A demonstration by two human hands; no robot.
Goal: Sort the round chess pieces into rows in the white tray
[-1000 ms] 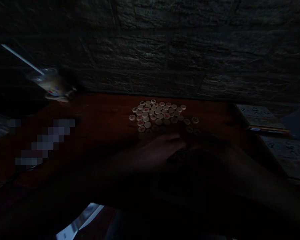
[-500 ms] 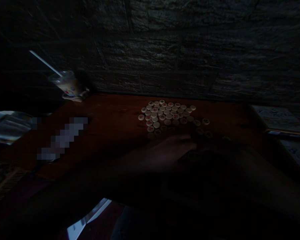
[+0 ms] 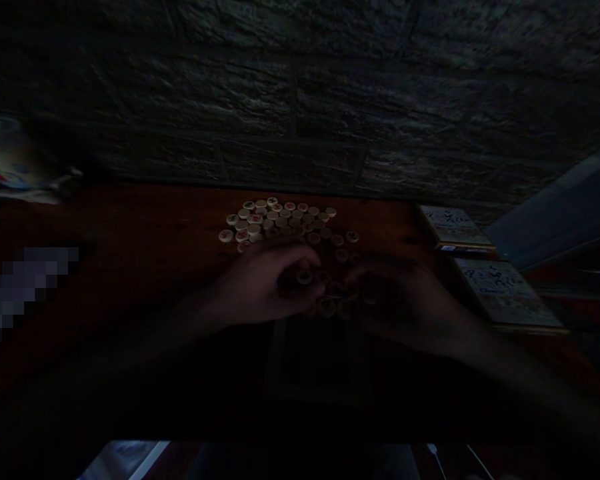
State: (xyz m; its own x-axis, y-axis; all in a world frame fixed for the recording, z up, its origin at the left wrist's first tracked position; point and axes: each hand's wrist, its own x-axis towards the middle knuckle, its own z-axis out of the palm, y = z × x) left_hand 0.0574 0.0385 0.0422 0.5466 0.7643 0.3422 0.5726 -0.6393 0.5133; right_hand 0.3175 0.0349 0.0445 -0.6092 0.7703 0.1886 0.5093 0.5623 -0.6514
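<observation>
Many round Chinese chess pieces (image 3: pixel 285 217), pale with red or dark characters, lie in a loose cluster on a brown wooden table (image 3: pixel 145 220). My left hand (image 3: pixel 267 280) is over the near side of the cluster. Its fingers and thumb curve apart around a piece (image 3: pixel 305 275). Opposite it, my right hand (image 3: pixel 405 297) bends its fingers toward the same near pieces; deep shadow hides what its fingertips hold, if anything. More pieces (image 3: pixel 327 307) sit between the two hands. Just nearer to me is a dark rectangular tray or box part (image 3: pixel 320 397), barely visible.
Two flat printed boxes (image 3: pixel 455 227) lie at the table's right side. A cup (image 3: pixel 10 157) stands at the far left on something pale. A blurred-out object (image 3: pixel 30 287) lies on the left of the table. A rough stone-block wall (image 3: pixel 260 100) rises behind.
The view has swung right, bringing both boxes fully in. My left hand has opened into a curve around pieces, and my right hand now shows beside it, fingers bent.
</observation>
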